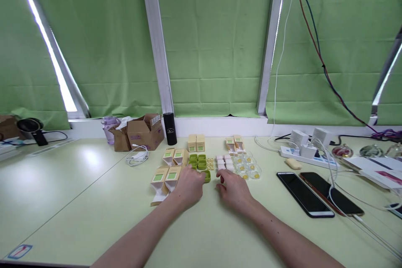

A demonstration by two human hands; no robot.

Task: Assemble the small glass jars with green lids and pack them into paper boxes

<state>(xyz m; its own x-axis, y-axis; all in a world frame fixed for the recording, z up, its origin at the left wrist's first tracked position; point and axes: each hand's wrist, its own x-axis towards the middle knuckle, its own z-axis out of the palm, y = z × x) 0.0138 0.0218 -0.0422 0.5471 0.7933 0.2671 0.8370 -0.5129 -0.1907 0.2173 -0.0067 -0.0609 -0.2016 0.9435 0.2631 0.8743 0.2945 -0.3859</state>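
Observation:
My left hand [188, 186] lies on the pale green table [94, 209], its fingers on a small green case [206, 176] at the front of a cluster of green cases [197, 161]. My right hand [234, 188] rests just right of it, fingers curled, fingertips by several small white pieces [224, 163]. Whether it grips one I cannot tell. Open tan boxes with green labels [166, 178] stand left of my left hand. More tan boxes [196, 142] are further back. Clear cases with yellow inserts [248, 167] lie to the right.
Two black phones [317, 194] lie at the right with white cables and a power strip [306, 155] holding chargers. A cardboard box [143, 134], a black cylinder [170, 129] and a purple bottle [109, 129] stand at the back by the green blinds.

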